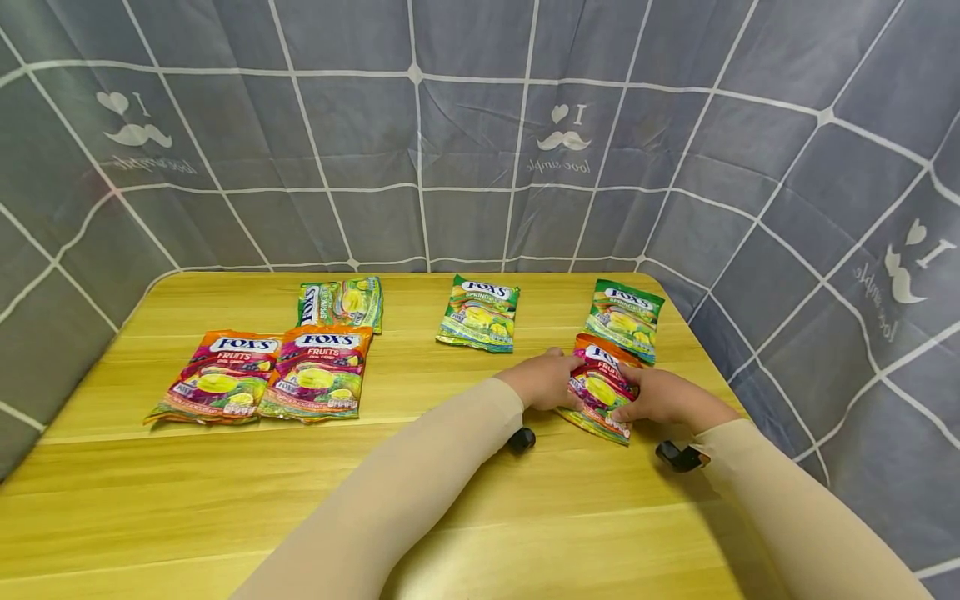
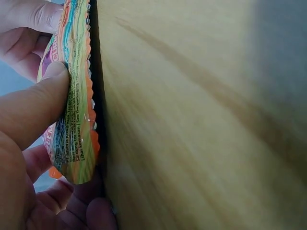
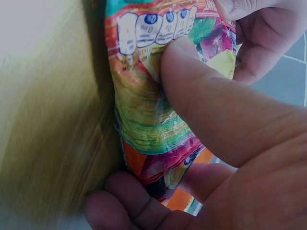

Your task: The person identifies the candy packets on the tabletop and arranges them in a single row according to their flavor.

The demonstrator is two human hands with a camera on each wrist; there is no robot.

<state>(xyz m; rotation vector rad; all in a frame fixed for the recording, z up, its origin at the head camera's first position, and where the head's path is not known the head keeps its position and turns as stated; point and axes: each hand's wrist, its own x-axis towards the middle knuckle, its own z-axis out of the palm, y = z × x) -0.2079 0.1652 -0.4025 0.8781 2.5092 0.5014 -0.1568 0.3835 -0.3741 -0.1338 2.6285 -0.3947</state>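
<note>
At right of table (image 1: 187,483): left hand (image 1: 543,381), right hand (image 1: 666,399) gripping orange candy bag (image 1: 600,390).

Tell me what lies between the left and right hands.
A Fruits candy pack, gripped at its sides by the left hand and the right hand, as the head view shows.

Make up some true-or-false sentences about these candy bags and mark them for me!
1. The left hand and right hand hold one orange-topped bag. True.
2. The green bag furthest left is turned sideways. True.
3. It is the only green one. False: two more green bags are there.
4. Two other orange-topped bags lie side by side. True.
5. The left hand holds the middle green bag. False: that lies on the table.
</note>
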